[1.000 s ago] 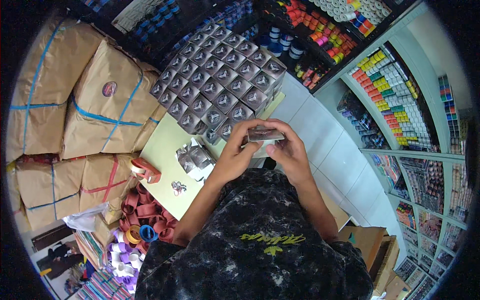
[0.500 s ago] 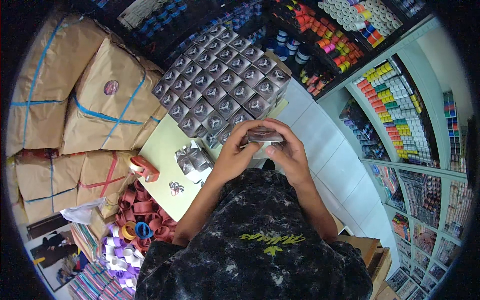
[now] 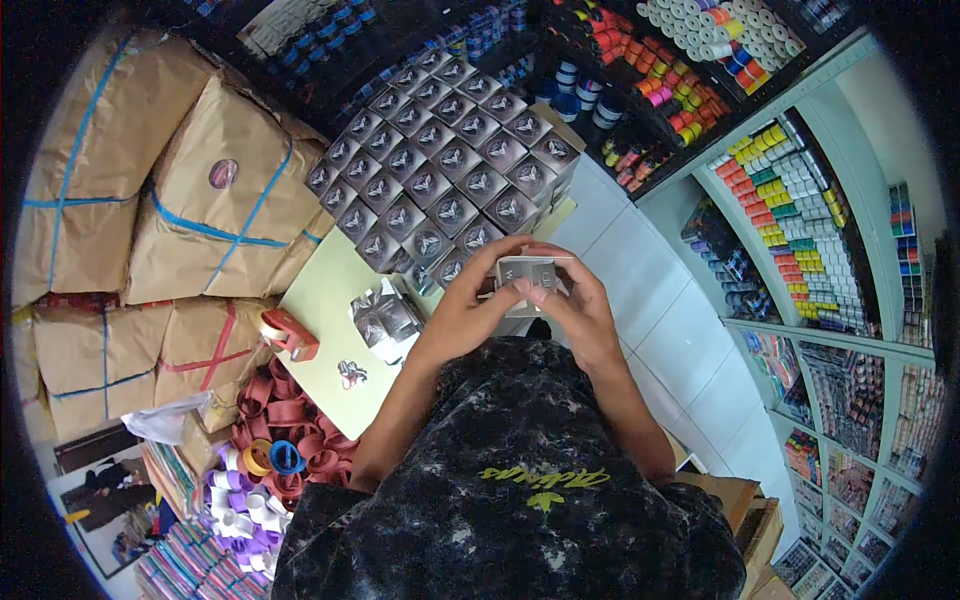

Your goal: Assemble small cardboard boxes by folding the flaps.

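Observation:
My left hand and my right hand are closed around a small grey box in front of my chest. Both thumbs press on its printed face, and the fingers wrap over its far side. Just beyond them, a large block of matching dark boxes with round emblems stands in tight rows on the pale yellow table. Left of my left forearm lies a stack of flattened dark and white cartons. Closer to me is a little heap of small dark-and-white pieces.
A red tape dispenser sits at the table's left edge. Brown wrapped parcels pile up on the left, above red tape cores and white and purple ones. Shelves of thread spools line the right, beyond a tiled floor.
The box has tipped, so its broad grey face now shows where a narrow edge showed before. My thumbs have come together onto that face.

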A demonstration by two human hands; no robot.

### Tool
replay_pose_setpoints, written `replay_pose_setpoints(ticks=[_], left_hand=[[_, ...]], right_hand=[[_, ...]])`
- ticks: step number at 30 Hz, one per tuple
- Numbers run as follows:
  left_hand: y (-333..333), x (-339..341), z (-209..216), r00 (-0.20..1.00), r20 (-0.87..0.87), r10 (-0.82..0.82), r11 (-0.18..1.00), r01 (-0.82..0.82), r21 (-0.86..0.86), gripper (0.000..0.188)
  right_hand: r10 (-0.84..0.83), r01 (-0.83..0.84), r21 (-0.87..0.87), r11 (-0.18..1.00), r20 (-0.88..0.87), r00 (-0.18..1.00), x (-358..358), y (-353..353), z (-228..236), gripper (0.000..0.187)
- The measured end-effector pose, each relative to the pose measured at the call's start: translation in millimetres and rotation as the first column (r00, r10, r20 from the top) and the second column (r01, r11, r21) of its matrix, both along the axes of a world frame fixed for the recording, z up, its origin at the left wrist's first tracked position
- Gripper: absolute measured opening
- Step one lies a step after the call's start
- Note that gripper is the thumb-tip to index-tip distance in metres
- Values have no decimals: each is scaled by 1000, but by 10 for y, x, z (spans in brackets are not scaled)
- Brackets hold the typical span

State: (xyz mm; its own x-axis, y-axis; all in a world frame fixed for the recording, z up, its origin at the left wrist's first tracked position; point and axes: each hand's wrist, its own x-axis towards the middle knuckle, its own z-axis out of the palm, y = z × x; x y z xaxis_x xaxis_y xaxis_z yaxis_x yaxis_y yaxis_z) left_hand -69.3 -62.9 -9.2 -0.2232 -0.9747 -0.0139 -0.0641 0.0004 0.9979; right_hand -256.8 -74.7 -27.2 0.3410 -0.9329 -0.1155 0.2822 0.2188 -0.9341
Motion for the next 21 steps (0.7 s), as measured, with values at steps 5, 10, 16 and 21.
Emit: replay_pose_setpoints(ticks=[5, 10, 16, 21], left_hand=[[101, 12, -119, 971, -124, 204, 976, -191, 108, 43], [195, -40, 7, 982, -123, 146, 987, -135, 90, 49], [348, -39, 48, 980, -109, 168, 983, -158, 96, 50], [418, 74, 27, 997, -28, 76, 993, -78, -89, 51]], right_hand=[[-6, 0, -82, 997, -73, 997, -43, 72, 54, 42], [-192, 165, -144, 976, -203, 960, 42, 217, -43, 43], [-252, 160, -288, 944, -317, 914, -3, 324, -3, 33], [-266, 268, 82, 960, -32, 964, 13, 398, 62, 29]])
